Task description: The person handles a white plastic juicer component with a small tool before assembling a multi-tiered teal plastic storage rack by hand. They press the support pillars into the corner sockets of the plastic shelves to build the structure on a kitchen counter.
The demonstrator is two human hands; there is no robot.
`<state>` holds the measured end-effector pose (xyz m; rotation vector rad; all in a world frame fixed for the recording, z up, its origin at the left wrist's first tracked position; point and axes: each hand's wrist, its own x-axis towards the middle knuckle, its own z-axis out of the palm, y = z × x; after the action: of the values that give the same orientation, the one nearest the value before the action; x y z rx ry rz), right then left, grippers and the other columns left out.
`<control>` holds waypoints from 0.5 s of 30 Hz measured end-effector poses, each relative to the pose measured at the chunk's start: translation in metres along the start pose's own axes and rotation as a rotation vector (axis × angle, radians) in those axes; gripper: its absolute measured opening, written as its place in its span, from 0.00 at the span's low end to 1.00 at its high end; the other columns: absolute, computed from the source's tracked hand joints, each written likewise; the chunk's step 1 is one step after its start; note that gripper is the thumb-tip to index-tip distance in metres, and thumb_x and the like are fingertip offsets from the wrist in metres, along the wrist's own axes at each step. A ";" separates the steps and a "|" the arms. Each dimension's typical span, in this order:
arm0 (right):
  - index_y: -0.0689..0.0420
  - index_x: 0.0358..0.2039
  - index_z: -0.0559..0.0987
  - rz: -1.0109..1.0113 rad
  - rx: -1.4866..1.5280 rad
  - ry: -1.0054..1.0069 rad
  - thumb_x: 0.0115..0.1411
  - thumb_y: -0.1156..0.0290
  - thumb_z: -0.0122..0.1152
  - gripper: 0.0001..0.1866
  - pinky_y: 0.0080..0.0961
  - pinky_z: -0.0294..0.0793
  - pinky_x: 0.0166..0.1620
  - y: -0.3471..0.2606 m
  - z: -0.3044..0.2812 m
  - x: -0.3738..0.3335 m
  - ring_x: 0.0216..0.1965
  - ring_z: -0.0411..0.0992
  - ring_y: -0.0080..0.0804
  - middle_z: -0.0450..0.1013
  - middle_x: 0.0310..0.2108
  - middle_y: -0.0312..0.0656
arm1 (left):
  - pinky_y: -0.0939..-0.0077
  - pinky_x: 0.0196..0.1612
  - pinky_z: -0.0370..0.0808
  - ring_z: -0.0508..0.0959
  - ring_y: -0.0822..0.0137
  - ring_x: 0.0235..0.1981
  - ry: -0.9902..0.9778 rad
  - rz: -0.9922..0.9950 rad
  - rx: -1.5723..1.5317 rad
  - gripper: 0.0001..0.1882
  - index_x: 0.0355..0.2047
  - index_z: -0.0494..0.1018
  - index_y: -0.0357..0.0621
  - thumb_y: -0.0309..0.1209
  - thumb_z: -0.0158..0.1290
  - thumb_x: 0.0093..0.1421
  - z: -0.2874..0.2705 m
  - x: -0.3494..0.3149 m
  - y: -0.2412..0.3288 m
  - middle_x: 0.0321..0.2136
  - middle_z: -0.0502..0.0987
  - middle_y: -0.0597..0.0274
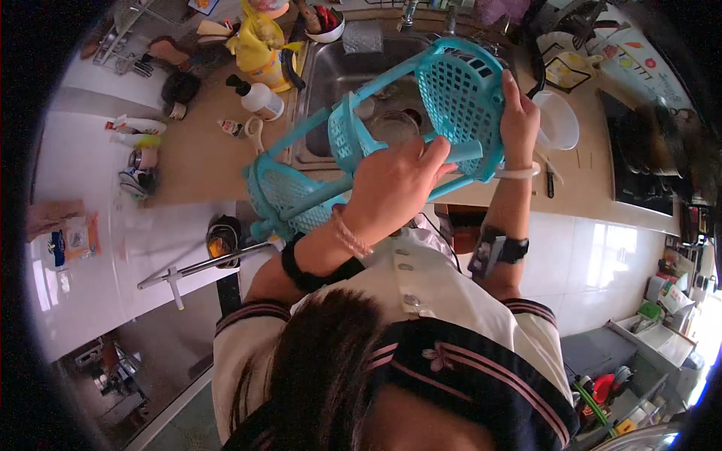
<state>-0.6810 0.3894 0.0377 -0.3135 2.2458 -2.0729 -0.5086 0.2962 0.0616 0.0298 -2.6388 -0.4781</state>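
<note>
A turquoise plastic tiered rack point(456, 94) with perforated baskets lies on its side in the air, over the sink's front edge and in front of my body. My left hand point(392, 184) is closed around a turquoise tube point(465, 152) of the rack, whose end sticks out past my thumb. At the far right end, my right hand point(520, 120) grips the rim of the large basket, with the fingers partly hidden behind it. A smaller basket point(347, 139) sits mid-rack, and another basket point(289, 192) is at the left end.
Behind the rack is a metal sink point(320, 83) with a round strainer-like thing in it. On the left counter stand a white pump bottle point(261, 100) and a yellow bag point(258, 45). A white tub point(558, 120) and a knife point(550, 183) lie right, beside a black stove point(639, 161).
</note>
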 end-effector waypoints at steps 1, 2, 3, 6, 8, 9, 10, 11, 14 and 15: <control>0.65 0.16 0.72 -0.100 -0.074 0.027 0.49 0.51 0.53 0.25 0.20 0.59 0.19 0.005 0.002 -0.005 0.15 0.56 0.18 0.61 0.09 0.37 | 0.68 0.17 0.66 0.71 0.58 0.18 0.000 -0.019 0.016 0.11 0.29 0.62 0.45 0.34 0.50 0.49 0.002 0.007 -0.006 0.18 0.69 0.57; 0.65 0.17 0.72 -0.201 -0.147 0.054 0.50 0.52 0.53 0.24 0.19 0.58 0.19 0.009 0.004 -0.011 0.15 0.56 0.18 0.61 0.09 0.38 | 0.68 0.17 0.66 0.71 0.58 0.18 0.009 -0.018 0.020 0.11 0.29 0.62 0.45 0.34 0.50 0.49 0.002 0.014 -0.009 0.18 0.69 0.57; 0.66 0.18 0.72 -0.133 -0.184 0.034 0.50 0.53 0.52 0.23 0.19 0.58 0.19 0.004 0.001 -0.012 0.15 0.54 0.20 0.61 0.10 0.39 | 0.68 0.17 0.66 0.71 0.58 0.18 0.026 -0.026 0.026 0.11 0.28 0.62 0.45 0.34 0.50 0.49 -0.002 0.012 -0.009 0.18 0.69 0.57; 0.66 0.19 0.71 -0.255 -0.197 -0.009 0.50 0.54 0.53 0.23 0.20 0.58 0.19 0.003 0.014 -0.024 0.15 0.53 0.21 0.60 0.10 0.41 | 0.68 0.22 0.68 0.72 0.57 0.22 -0.057 -0.095 0.052 0.14 0.34 0.63 0.45 0.34 0.51 0.48 -0.010 0.006 -0.006 0.22 0.70 0.56; 0.66 0.19 0.71 -0.297 -0.283 -0.012 0.50 0.56 0.53 0.21 0.20 0.57 0.18 -0.007 0.019 -0.034 0.15 0.53 0.20 0.58 0.10 0.42 | 0.68 0.32 0.69 0.71 0.55 0.31 -0.013 -0.041 -0.092 0.21 0.43 0.61 0.45 0.35 0.51 0.48 -0.018 0.008 -0.013 0.31 0.70 0.52; 0.65 0.18 0.71 -0.271 -0.267 -0.003 0.50 0.57 0.54 0.20 0.19 0.57 0.19 -0.005 0.020 -0.039 0.15 0.53 0.20 0.59 0.10 0.41 | 0.71 0.32 0.70 0.70 0.59 0.31 0.083 0.056 -0.069 0.26 0.47 0.58 0.41 0.37 0.50 0.49 -0.023 0.010 -0.022 0.29 0.69 0.53; 0.65 0.18 0.70 -0.245 -0.251 0.009 0.49 0.58 0.55 0.19 0.17 0.57 0.19 -0.004 0.018 -0.043 0.15 0.53 0.19 0.59 0.10 0.40 | 0.71 0.32 0.70 0.70 0.59 0.31 0.085 0.054 -0.071 0.26 0.47 0.58 0.41 0.37 0.50 0.49 -0.033 0.015 -0.029 0.29 0.69 0.53; 0.65 0.18 0.70 -0.246 -0.254 0.008 0.49 0.58 0.55 0.19 0.17 0.57 0.19 0.001 0.014 -0.047 0.15 0.53 0.19 0.59 0.10 0.40 | 0.71 0.35 0.69 0.70 0.58 0.33 0.161 0.045 -0.101 0.27 0.47 0.57 0.40 0.37 0.50 0.49 -0.045 0.021 -0.038 0.32 0.69 0.52; 0.63 0.18 0.70 -0.328 0.062 -0.015 0.50 0.62 0.55 0.16 0.15 0.57 0.19 0.009 0.007 -0.059 0.16 0.54 0.17 0.61 0.11 0.36 | 0.70 0.41 0.66 0.70 0.56 0.38 0.171 -0.063 -0.041 0.28 0.47 0.57 0.37 0.39 0.50 0.50 -0.067 0.029 -0.078 0.38 0.68 0.49; 0.63 0.19 0.70 -0.412 0.052 -0.042 0.50 0.63 0.53 0.14 0.14 0.57 0.20 0.007 0.004 -0.064 0.17 0.55 0.16 0.62 0.12 0.34 | 0.69 0.38 0.67 0.71 0.56 0.36 0.106 -0.028 -0.043 0.29 0.47 0.57 0.37 0.41 0.50 0.49 -0.064 0.030 -0.097 0.36 0.70 0.49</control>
<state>-0.6184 0.3982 0.0244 -0.8725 2.2474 -2.2745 -0.5133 0.1812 0.0951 0.0762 -2.5267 -0.5271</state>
